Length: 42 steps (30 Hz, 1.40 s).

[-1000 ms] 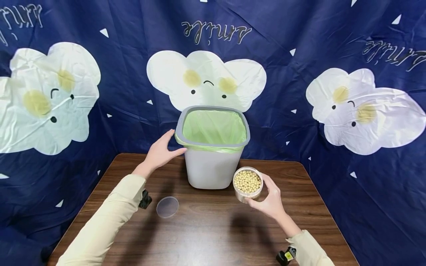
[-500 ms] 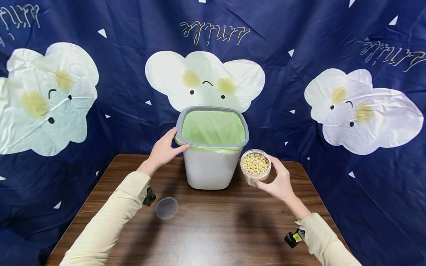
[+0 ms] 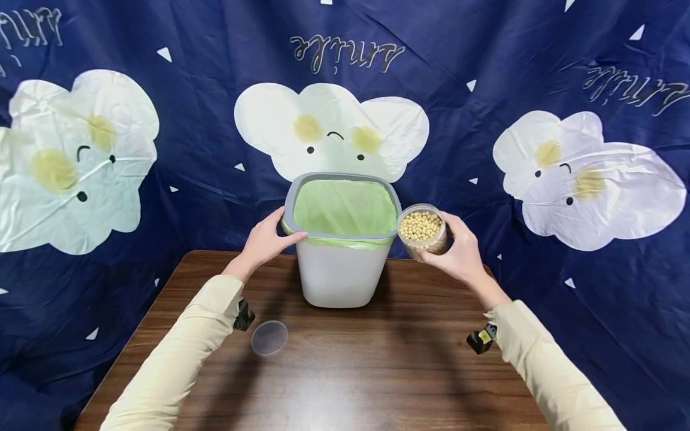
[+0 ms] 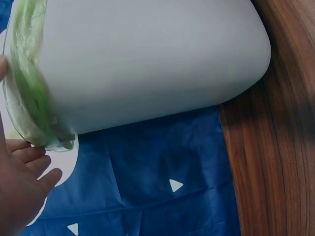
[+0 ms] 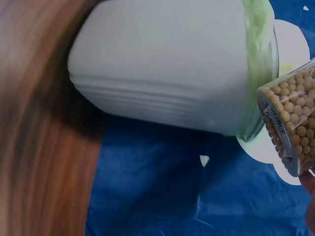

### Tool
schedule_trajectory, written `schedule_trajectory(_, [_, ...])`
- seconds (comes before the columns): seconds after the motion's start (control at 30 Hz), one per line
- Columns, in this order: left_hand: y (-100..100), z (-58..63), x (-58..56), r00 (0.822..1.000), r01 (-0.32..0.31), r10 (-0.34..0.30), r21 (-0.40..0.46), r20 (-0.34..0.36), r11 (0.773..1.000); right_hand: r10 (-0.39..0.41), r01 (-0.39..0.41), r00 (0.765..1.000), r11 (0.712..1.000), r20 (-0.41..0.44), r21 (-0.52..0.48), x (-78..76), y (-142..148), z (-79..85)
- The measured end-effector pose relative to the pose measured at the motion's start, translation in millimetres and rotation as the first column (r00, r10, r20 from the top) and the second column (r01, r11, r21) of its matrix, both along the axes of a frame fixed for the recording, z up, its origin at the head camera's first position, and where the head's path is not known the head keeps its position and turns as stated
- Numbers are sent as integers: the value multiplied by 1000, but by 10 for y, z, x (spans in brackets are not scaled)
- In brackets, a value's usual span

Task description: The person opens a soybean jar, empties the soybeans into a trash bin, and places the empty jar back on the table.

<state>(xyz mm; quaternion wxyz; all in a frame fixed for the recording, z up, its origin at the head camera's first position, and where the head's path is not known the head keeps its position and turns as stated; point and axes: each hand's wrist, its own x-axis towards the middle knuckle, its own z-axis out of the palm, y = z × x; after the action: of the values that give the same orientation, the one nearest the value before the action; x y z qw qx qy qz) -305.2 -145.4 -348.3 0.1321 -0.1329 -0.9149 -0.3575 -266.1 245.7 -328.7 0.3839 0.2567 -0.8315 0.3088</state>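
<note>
A pale grey trash can stands upright on the table, its darker grey rim holding a green bag. At its left front corner my left hand grips the rim, thumb in front and fingers at the side; the left wrist view shows the fingertips against the bag's folded edge. My right hand holds a clear plastic jar by its side, lidless and full of round yellow soybeans. The jar is raised beside the can's right rim, slightly tilted. In the right wrist view a label shows on its base.
A round clear lid lies on the brown wooden table, left and in front of the can. A dark blue curtain with white clouds hangs behind and on both sides.
My right hand has lifted the jar of soybeans up and slightly right, from near the can's base to its rim. My left hand has closed from beside the rim onto it.
</note>
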Motion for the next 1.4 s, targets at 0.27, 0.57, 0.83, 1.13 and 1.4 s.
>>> schedule_trajectory(0.27, [-2, 4, 10, 1000, -10, 10, 7, 25, 1000, -78, 77, 997, 995, 19, 59, -227, 42, 234])
schedule_trajectory(0.57, [-11, -9, 3, 998, -8, 7, 21, 57, 1000, -120, 112, 992, 977, 34, 179, -452, 10, 344])
schedule_trajectory(0.83, [-8, 3, 13, 996, -27, 22, 50, 85, 998, -129, 115, 991, 945, 26, 307, -574, -106, 437])
schedule_trajectory(1.13, [11, 5, 27, 995, -28, 21, 75, 95, 997, -123, 152, 988, 868, -92, 473, -635, -144, 451])
schedule_trajectory(1.4, [10, 19, 40, 995, -32, 23, 90, 95, 995, -93, 150, 986, 846, -135, 512, -653, -175, 458])
